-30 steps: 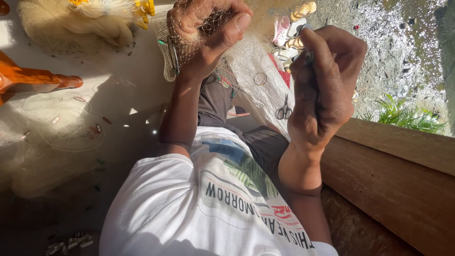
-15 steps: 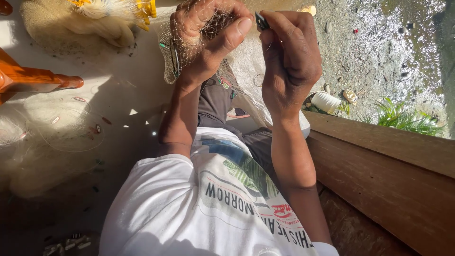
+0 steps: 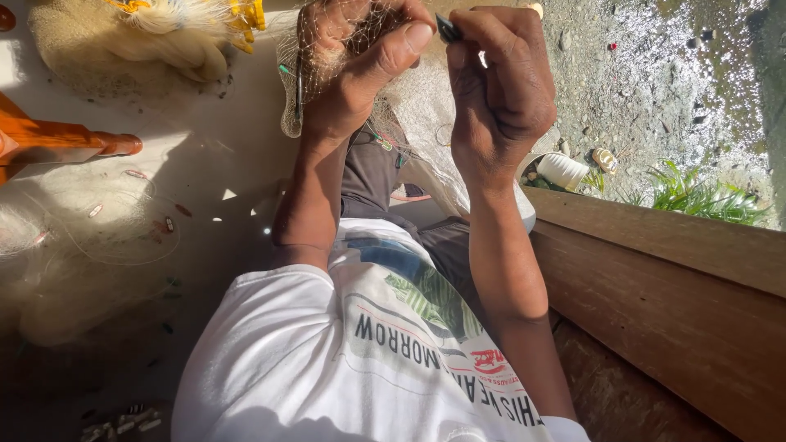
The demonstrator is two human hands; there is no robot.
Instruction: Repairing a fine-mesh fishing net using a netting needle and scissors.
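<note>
My left hand (image 3: 360,61) is raised in front of me, fingers closed around a bunch of fine, pale fishing net (image 3: 409,106) that hangs down over my lap. My right hand (image 3: 499,82) is right beside it, almost touching the left thumb. It pinches a small dark tool (image 3: 448,29) between thumb and fingers at the net. Below the hands I see my white printed T-shirt (image 3: 327,360) and dark shorts.
More net lies heaped on the pale floor at the left (image 3: 74,262), beside an orange wooden piece (image 3: 57,143). A net bundle with yellow floats (image 3: 164,20) lies at the top. A wooden beam (image 3: 671,278) runs along the right; beyond it are gravel, a white container (image 3: 565,170) and grass.
My right hand has moved left and up from the right side until it meets my left hand at the net. The left hand has kept its grip in place.
</note>
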